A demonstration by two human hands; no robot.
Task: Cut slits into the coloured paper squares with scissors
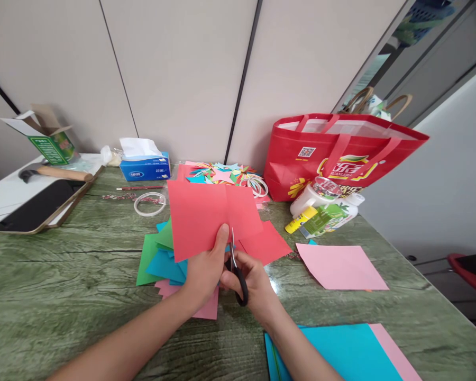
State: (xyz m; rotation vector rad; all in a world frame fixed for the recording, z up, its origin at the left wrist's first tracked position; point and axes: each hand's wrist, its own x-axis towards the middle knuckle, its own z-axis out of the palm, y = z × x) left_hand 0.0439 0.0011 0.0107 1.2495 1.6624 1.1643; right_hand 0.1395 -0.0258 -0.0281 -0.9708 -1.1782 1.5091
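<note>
My left hand (206,267) grips a red sheet of paper (200,219) by its lower edge, thumb on top. In my right hand (254,283) is a pair of scissors (240,283) with black handles, its blades pointing away from me at the sheet's lower edge. A crease or cut line runs up the sheet from the blades; I cannot tell which. Under and beside the sheet lie green paper (147,259), blue paper (164,266) and pink paper (208,307). Another red piece (267,243) rests on the table just right of the blades.
A red shopping bag (289,164) stands at the back right, with a yellow glue stick (300,219) before it. Colourful cut scraps (222,173) lie behind my hands, beside a tissue box (145,168). Pink paper (343,266) and blue sheets (341,349) are at right. A phone (39,206) and hammer (59,172) lie left.
</note>
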